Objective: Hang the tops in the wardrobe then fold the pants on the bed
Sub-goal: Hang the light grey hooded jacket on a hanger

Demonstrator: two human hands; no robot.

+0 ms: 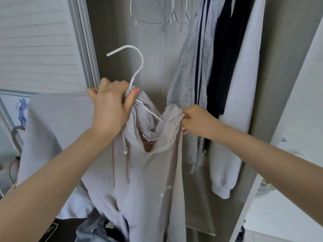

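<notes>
A light grey zip hoodie hangs in front of the open wardrobe, draped on a white wire hanger whose hook points up and left. My left hand grips the hanger's neck together with the hoodie's bunched collar. My right hand pinches the hoodie's right shoulder fabric over the hanger's arm. The hanger's left arm is hidden inside the cloth. The zip is open at the chest, with a white drawstring dangling.
Empty wire hangers hang on the rail above. To the right hang a grey striped top, a black garment and a pale grey sweatshirt. More clothes lie heaped low left. A white louvred door stands left.
</notes>
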